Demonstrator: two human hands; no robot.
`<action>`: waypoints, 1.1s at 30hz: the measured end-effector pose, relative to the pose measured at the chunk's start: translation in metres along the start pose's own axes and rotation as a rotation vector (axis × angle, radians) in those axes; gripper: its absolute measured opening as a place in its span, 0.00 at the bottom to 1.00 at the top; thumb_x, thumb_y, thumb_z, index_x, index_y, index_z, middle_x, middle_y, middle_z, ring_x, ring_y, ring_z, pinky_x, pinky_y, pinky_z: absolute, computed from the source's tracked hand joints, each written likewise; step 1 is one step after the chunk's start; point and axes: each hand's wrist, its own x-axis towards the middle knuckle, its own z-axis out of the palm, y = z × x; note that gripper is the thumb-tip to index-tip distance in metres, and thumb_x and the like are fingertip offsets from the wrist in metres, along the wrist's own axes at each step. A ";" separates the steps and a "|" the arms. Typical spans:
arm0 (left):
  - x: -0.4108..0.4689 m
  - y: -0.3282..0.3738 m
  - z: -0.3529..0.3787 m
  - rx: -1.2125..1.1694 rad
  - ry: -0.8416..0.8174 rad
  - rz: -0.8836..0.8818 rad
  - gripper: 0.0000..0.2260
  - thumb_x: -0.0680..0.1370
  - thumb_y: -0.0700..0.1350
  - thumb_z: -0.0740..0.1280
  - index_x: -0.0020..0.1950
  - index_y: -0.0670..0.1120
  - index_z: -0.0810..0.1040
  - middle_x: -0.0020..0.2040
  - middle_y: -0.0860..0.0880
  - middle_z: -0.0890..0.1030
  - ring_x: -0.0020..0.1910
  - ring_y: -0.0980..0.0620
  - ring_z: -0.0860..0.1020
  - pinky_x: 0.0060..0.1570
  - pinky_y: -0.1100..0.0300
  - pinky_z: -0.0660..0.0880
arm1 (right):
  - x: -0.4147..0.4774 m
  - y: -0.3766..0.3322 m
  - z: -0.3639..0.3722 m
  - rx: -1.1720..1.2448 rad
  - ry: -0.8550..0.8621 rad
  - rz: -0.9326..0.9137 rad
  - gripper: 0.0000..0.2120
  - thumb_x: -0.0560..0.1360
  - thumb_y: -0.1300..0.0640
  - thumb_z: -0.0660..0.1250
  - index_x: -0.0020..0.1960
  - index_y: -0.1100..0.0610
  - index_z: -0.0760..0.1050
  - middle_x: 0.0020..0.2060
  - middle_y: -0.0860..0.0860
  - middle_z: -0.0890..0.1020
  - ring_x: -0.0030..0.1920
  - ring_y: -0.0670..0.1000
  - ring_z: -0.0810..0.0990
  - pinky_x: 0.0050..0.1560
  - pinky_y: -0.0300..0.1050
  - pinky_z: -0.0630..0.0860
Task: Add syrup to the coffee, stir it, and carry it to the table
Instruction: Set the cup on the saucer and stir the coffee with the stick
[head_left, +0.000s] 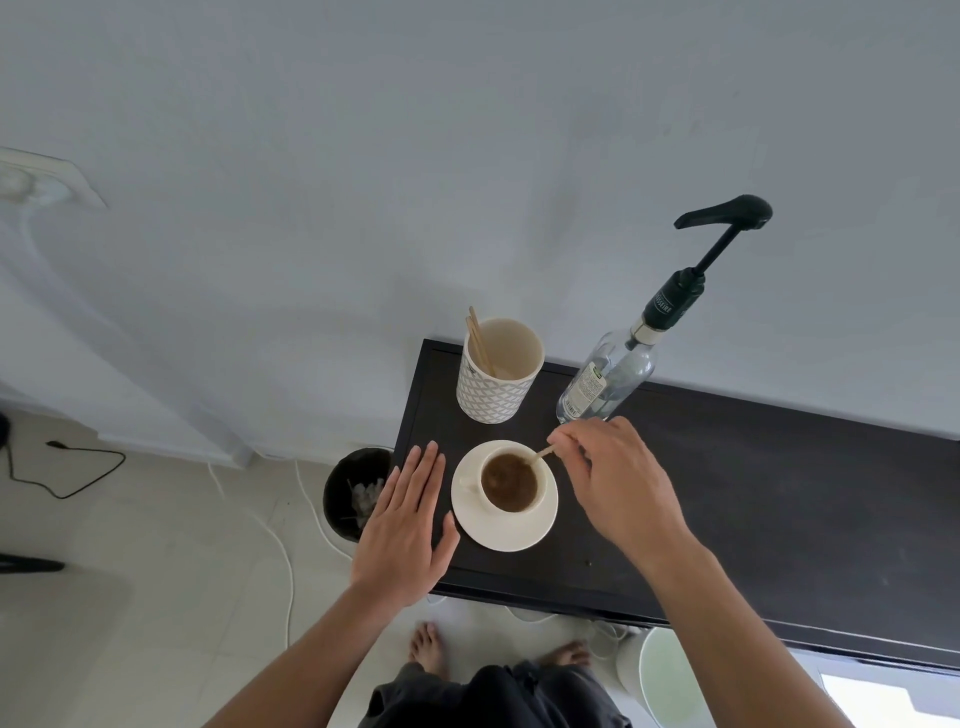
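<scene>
Right hand (618, 483) holds stirrer (543, 453) in coffee cup (511, 483).

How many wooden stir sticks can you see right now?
3: two standing in the patterned cup, one stir stick in the right hand, dipped in the coffee. Others may be hidden.

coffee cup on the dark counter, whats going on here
A person is stirring the coffee cup, which sits on a white saucer on the dark counter. The right hand pinches a wooden stir stick dipped into the coffee. The left hand lies flat and open on the counter beside the saucer. Behind stand the syrup pump bottle and a patterned cup of spare sticks.
</scene>
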 end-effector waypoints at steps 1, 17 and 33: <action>0.000 0.000 0.000 0.003 0.001 0.002 0.34 0.90 0.61 0.51 0.94 0.47 0.51 0.95 0.49 0.48 0.94 0.48 0.47 0.91 0.44 0.59 | -0.001 -0.001 0.000 0.058 -0.041 -0.022 0.11 0.91 0.49 0.66 0.60 0.47 0.87 0.50 0.39 0.83 0.55 0.46 0.79 0.52 0.45 0.79; 0.001 -0.003 0.007 0.003 0.026 0.006 0.35 0.90 0.60 0.55 0.94 0.47 0.50 0.95 0.50 0.46 0.94 0.49 0.45 0.91 0.44 0.58 | 0.003 -0.002 -0.002 0.017 -0.152 0.043 0.11 0.89 0.46 0.65 0.58 0.44 0.86 0.48 0.43 0.84 0.49 0.47 0.83 0.48 0.48 0.83; 0.000 -0.002 0.006 -0.002 0.042 0.000 0.35 0.89 0.59 0.57 0.94 0.46 0.52 0.95 0.50 0.48 0.94 0.49 0.46 0.91 0.45 0.57 | 0.003 0.002 -0.009 0.028 -0.072 0.046 0.12 0.90 0.49 0.65 0.57 0.45 0.88 0.47 0.43 0.86 0.49 0.45 0.80 0.47 0.39 0.76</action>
